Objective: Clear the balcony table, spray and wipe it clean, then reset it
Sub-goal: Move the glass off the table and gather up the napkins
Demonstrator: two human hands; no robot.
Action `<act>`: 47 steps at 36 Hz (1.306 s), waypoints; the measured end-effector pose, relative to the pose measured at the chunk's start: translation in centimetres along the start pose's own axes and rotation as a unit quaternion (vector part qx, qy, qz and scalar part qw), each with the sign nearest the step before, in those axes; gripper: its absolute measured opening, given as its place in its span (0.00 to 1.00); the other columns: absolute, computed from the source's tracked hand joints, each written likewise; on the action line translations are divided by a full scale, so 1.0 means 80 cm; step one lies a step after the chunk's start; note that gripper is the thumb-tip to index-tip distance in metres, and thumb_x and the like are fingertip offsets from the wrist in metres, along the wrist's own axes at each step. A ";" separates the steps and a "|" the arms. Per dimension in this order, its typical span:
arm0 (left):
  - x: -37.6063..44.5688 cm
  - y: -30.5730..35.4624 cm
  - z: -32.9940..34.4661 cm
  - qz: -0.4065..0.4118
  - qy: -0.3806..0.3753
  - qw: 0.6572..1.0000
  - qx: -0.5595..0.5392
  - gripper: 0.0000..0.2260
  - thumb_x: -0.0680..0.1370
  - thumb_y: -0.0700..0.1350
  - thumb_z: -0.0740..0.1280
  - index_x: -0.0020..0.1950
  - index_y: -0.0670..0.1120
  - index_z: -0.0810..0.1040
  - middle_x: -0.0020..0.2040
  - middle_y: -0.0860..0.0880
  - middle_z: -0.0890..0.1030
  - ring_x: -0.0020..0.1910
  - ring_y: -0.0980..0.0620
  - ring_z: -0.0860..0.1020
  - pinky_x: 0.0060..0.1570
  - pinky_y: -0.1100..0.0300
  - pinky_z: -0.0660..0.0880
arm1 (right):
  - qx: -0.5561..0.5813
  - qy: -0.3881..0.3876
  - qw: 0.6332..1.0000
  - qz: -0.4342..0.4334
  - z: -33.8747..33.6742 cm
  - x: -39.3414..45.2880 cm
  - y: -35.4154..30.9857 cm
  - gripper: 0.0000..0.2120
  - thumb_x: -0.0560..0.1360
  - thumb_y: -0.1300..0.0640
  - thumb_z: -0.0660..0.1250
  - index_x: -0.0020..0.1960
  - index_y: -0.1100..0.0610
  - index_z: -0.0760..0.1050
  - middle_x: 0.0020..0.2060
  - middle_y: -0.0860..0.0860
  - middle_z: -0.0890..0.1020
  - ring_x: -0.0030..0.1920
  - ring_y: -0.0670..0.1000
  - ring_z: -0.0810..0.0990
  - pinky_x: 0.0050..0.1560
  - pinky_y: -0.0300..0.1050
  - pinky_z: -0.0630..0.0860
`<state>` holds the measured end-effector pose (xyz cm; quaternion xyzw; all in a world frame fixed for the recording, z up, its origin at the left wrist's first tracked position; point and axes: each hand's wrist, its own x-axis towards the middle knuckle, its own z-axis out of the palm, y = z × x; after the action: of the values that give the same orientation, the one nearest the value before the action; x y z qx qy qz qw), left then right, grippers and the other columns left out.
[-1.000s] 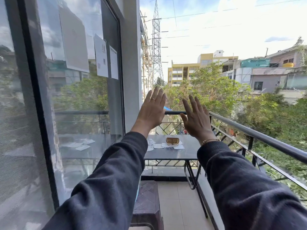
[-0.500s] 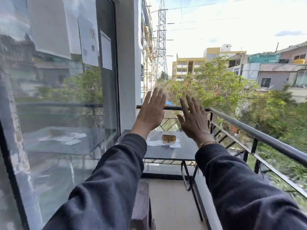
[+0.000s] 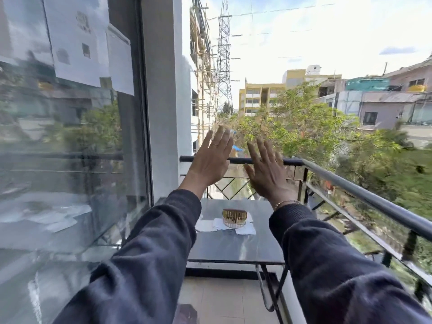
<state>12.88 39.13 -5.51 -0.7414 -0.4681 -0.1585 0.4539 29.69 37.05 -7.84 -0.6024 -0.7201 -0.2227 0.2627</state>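
We see a table [image 3: 233,249] whose grey top looks like smooth, faintly glossy stone or laminate, carried on thin dark metal legs, and on it a small basket [image 3: 234,218] of shiny gold-coloured wire sitting on matt white paper napkins [image 3: 243,230]. The railing [image 3: 364,195] beside it is dark painted metal with a dull sheen, the big window [image 3: 70,160] on the left is glossy reflective glass with matt paper sheets stuck to it, and the floor [image 3: 224,298] is pale smooth tile. Our sleeves [image 3: 149,265] are soft, matt dark cloth, slightly fuzzy.
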 end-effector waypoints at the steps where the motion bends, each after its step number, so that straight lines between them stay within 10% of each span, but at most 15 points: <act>1: 0.012 -0.002 0.016 -0.001 0.003 1.000 0.017 0.29 0.80 0.51 0.57 0.77 0.39 0.56 0.77 0.39 0.57 0.77 0.40 0.53 0.74 0.44 0.49 | 0.008 0.008 1.000 0.004 0.013 0.018 0.004 0.29 0.80 0.46 0.48 0.76 0.49 0.38 0.76 0.51 0.39 0.76 0.53 0.38 0.76 0.59 0.45; 24: 0.116 -0.005 0.384 -0.036 -0.155 0.986 0.045 0.28 0.80 0.53 0.58 0.76 0.40 0.59 0.76 0.40 0.62 0.76 0.40 0.57 0.74 0.45 0.53 | 0.110 -0.082 0.990 -0.008 0.367 0.240 0.056 0.28 0.80 0.46 0.48 0.76 0.50 0.42 0.77 0.52 0.44 0.77 0.54 0.45 0.75 0.56 0.51; 27: 0.127 -0.007 0.441 -0.051 -0.228 0.972 0.034 0.27 0.83 0.50 0.51 0.77 0.38 0.46 0.78 0.39 0.52 0.77 0.40 0.47 0.74 0.45 0.45 | 0.148 -0.113 0.982 -0.016 0.425 0.263 0.055 0.28 0.80 0.46 0.49 0.76 0.50 0.44 0.77 0.52 0.46 0.77 0.54 0.47 0.74 0.55 0.52; 40: 0.049 0.037 0.637 -0.194 -0.435 0.878 -0.042 0.26 0.84 0.50 0.49 0.78 0.38 0.47 0.79 0.39 0.49 0.78 0.40 0.46 0.75 0.46 0.42 | 0.217 -0.286 0.931 -0.068 0.646 0.282 0.036 0.37 0.72 0.39 0.35 0.76 0.55 0.52 0.75 0.57 0.55 0.76 0.57 0.53 0.73 0.54 0.60; 47: -0.005 0.062 0.677 -0.312 -0.484 0.806 -0.134 0.25 0.84 0.50 0.47 0.78 0.39 0.51 0.78 0.42 0.54 0.78 0.43 0.48 0.75 0.51 0.43 | 0.266 -0.361 0.890 -0.079 0.715 0.263 0.001 0.25 0.81 0.47 0.51 0.75 0.56 0.55 0.75 0.55 0.57 0.75 0.54 0.56 0.70 0.48 0.61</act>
<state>6.55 82.64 -37.46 -0.5895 -0.8073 0.0272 -0.0095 20.64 89.31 -37.85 -0.4899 -0.8427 0.1904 0.1164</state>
